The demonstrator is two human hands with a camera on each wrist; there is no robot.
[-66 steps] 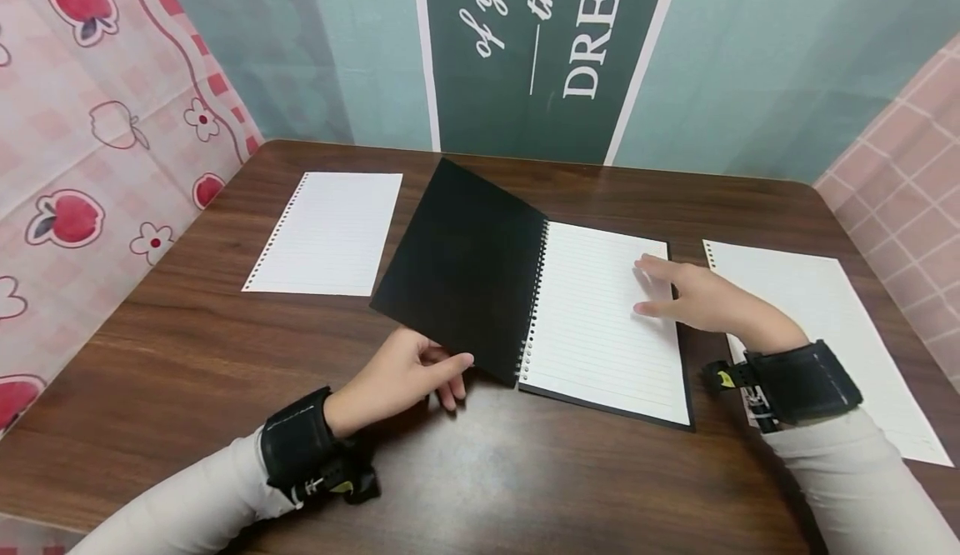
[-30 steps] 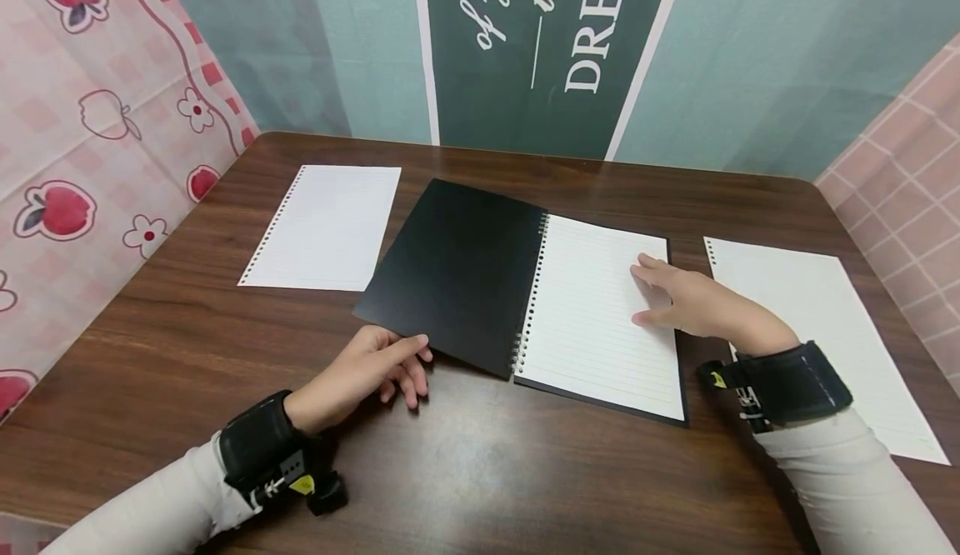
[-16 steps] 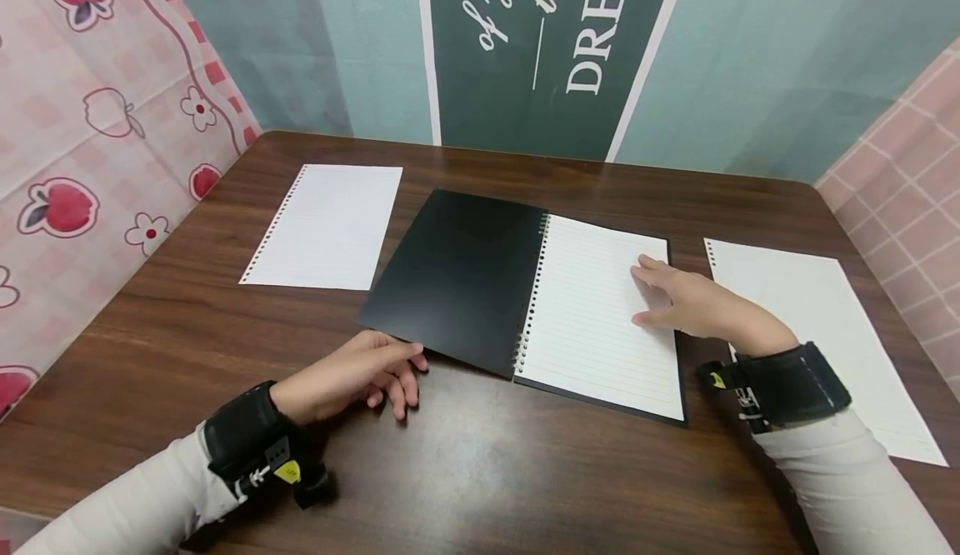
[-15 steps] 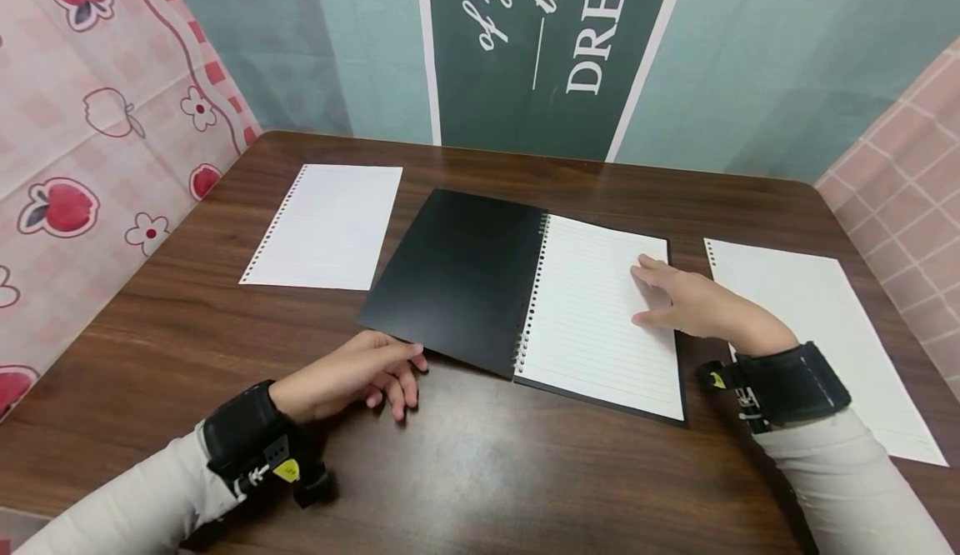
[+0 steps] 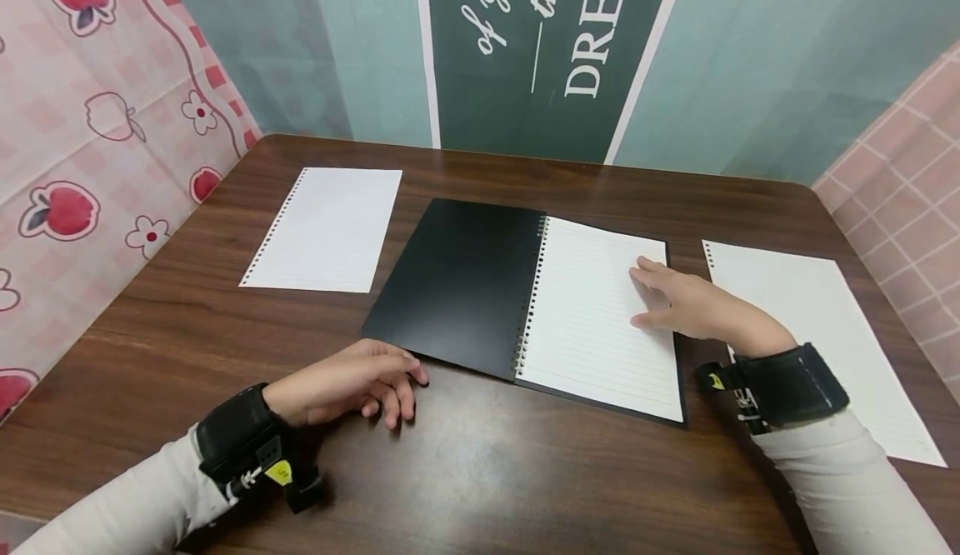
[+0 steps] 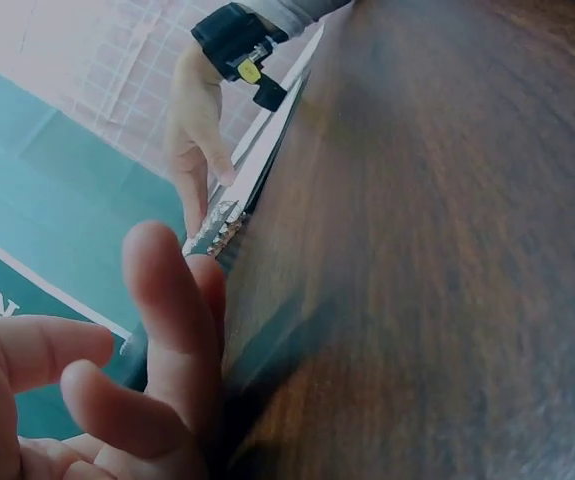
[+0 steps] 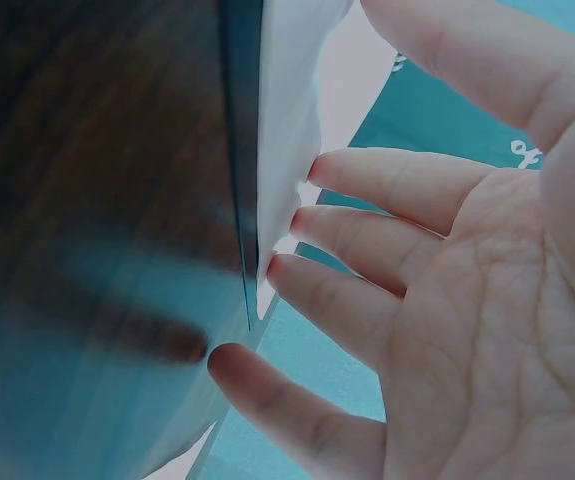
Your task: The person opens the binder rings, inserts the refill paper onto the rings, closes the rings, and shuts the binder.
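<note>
The right hand [image 5: 686, 305] lies flat, fingers straight, pressing the lined page [image 5: 600, 313] of the open notebook [image 5: 525, 301]. The left hand [image 5: 352, 378] rests on the table [image 5: 480, 472] with fingers loosely curled, holding nothing, just beside the near corner of the black cover [image 5: 457, 284]. The notebook lies opened flat mid-table, its spiral spine running away from the person, tilted slightly rightward; black cover left, white ruled page right. Loose sheets [image 5: 326, 230] lie on either side.

The banner [image 5: 540, 47] is cut off by the top edge, so its lettering reads only in part. The right hand [image 5: 693, 305] hides part of the notebook [image 5: 525, 297] page's outer edge. In the left wrist view the tabletop [image 6: 447, 250] is blurred.
</note>
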